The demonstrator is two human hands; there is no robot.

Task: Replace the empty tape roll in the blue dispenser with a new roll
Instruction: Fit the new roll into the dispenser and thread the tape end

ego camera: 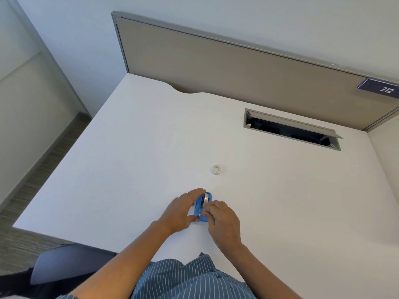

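Note:
The blue tape dispenser (202, 207) rests on the white desk (129, 158) in front of me, with a roll of tape (205, 199) seated in its far end. My left hand (181, 210) cups its left side, fingers along the top and thumb at the near end. My right hand (222, 221) pinches at the near end by the cutter, where a bit of tape shows. A small white empty core (216, 169) lies flat on the desk a short way beyond the dispenser.
An open cable hatch (291, 129) is set into the desk at the back right. A grey partition panel (237, 67) with a "212" label (382, 88) stands behind the desk. A dark chair (71, 262) sits at the lower left, past the desk edge.

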